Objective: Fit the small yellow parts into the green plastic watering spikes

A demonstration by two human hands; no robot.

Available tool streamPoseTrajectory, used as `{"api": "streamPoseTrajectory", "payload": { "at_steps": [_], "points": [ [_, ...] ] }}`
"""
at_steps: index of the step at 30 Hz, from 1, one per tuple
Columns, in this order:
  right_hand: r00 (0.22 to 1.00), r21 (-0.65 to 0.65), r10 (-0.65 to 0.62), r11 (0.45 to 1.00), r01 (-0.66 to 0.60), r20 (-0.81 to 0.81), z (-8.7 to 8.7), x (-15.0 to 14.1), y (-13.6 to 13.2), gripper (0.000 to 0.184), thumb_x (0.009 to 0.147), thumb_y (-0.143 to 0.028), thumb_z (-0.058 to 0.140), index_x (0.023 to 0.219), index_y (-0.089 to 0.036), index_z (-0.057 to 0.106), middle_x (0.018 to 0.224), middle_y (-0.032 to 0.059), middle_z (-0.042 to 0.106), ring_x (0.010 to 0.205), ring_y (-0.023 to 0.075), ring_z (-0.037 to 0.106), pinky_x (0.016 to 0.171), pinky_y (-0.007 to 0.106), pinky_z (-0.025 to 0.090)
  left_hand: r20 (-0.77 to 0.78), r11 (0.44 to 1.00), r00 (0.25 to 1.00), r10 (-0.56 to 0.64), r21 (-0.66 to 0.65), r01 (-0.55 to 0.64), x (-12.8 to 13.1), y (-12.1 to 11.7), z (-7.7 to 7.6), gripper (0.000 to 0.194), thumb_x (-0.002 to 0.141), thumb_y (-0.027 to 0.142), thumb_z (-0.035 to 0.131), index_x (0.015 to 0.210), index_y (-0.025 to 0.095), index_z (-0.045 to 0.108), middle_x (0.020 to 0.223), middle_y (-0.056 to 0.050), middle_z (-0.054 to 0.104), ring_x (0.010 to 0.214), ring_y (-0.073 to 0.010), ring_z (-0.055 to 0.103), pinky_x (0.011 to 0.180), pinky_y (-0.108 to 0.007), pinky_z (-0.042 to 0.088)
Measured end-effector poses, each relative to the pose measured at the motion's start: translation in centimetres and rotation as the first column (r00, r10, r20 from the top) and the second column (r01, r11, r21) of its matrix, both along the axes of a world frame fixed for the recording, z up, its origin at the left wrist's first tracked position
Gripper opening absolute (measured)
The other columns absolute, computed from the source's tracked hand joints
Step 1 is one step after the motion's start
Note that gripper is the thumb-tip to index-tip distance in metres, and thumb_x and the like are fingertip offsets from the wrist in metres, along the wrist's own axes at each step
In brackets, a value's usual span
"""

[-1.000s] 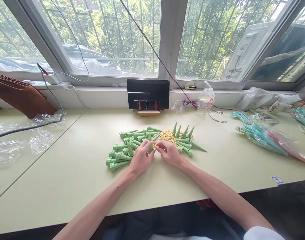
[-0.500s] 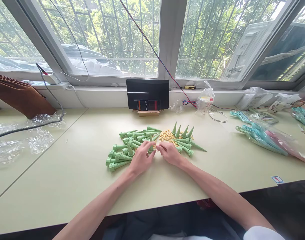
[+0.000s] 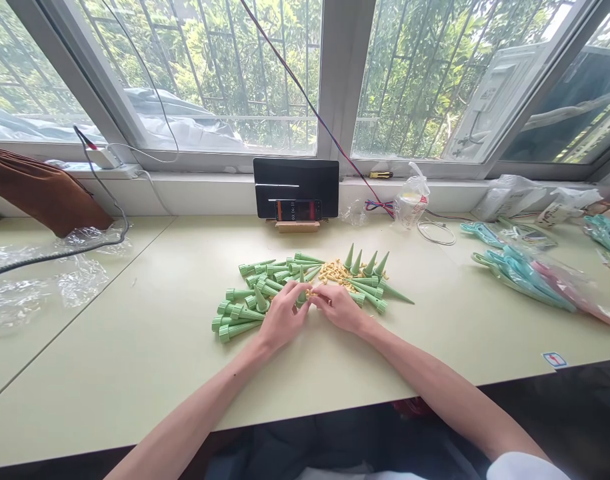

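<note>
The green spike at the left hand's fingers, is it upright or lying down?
Upright. The green spike points its narrow tip up above the index finger of the left hand; the fingers hide part of its body.

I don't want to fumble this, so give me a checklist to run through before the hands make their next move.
1. Left hand steadying a spike: ok, its fingers are around an upright one.
2. Right hand close by: ok, its fingertips are right beside the left's.
3. Yellow piece between the right fingertips: cannot tell, too small and partly hidden.
4. Loose yellow pieces near: ok, heaped just beyond the right hand.
5. All spikes upright: not ok, many lie on their sides.
6. Phone out of the hands' way: ok, it stands well behind the spikes.
</note>
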State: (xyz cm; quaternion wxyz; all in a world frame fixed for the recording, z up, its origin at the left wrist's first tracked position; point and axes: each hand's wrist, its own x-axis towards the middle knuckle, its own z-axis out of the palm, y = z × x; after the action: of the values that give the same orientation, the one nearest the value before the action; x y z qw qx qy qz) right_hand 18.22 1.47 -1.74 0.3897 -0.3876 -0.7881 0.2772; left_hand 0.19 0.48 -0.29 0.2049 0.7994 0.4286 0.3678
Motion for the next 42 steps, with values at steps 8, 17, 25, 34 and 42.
{"api": "streamPoseTrajectory", "payload": {
  "at_steps": [8,17,25,34,42],
  "points": [
    [0.999,-0.021,-0.006,1.000,0.007,0.047,-0.10,0.11,0.09,0.045,0.101,-0.041,0.041,0.062,-0.019,0.048,0.058,-0.0016,0.049,0.057,0.0130,0.044,0.058,0.026,0.035,-0.012,1.000,1.000,-0.005,0.007,0.005,-0.04,-0.04,-0.08,0.023,0.091,0.018,0.054,0.112,0.024,0.060,0.103,-0.003,0.059,0.066,-0.0115,0.057,0.058,-0.024,0.049],
    [0.999,-0.050,-0.016,0.999,0.018,0.048,-0.23,0.11,0.09,0.050,0.102,-0.044,0.039,0.062,-0.018,0.055,0.056,-0.0015,0.053,0.054,0.0119,0.045,0.058,0.026,0.036,-0.002,0.999,1.000,-0.010,0.034,0.010,0.02,-0.03,0.01,0.019,0.091,0.020,0.055,0.109,0.024,0.061,0.103,-0.003,0.060,0.066,-0.0110,0.056,0.058,-0.023,0.049],
    [1.000,-0.020,-0.021,1.000,0.021,0.024,-0.15,0.07,-0.07,0.031,0.095,-0.045,0.054,0.080,-0.019,0.061,0.058,-0.0037,0.046,0.054,0.0123,0.039,0.056,0.025,0.033,0.002,1.000,1.000,-0.005,0.008,0.005,-0.01,0.16,0.02,0.027,0.088,0.013,0.055,0.112,0.024,0.060,0.103,-0.002,0.059,0.067,-0.0112,0.057,0.058,-0.023,0.049],
    [0.999,-0.005,-0.002,1.000,0.002,0.034,-0.28,0.19,0.20,0.044,0.097,-0.042,0.049,0.061,-0.019,0.039,0.057,-0.0043,0.038,0.056,0.0109,0.036,0.056,0.025,0.029,-0.015,0.999,1.000,-0.002,0.036,0.003,-0.06,0.01,-0.05,0.024,0.088,0.014,0.056,0.109,0.024,0.061,0.103,-0.002,0.060,0.070,-0.0115,0.056,0.057,-0.021,0.047],
    [0.999,-0.033,-0.006,0.999,0.007,0.036,-0.28,0.23,0.17,0.050,0.100,-0.044,0.043,0.057,-0.019,0.036,0.053,-0.0045,0.037,0.051,0.0097,0.034,0.053,0.025,0.028,-0.005,0.999,1.000,-0.010,0.048,0.011,0.00,-0.02,0.08,0.019,0.091,0.019,0.057,0.108,0.023,0.062,0.103,-0.003,0.060,0.069,-0.0111,0.056,0.058,-0.022,0.048]
  ]
}}
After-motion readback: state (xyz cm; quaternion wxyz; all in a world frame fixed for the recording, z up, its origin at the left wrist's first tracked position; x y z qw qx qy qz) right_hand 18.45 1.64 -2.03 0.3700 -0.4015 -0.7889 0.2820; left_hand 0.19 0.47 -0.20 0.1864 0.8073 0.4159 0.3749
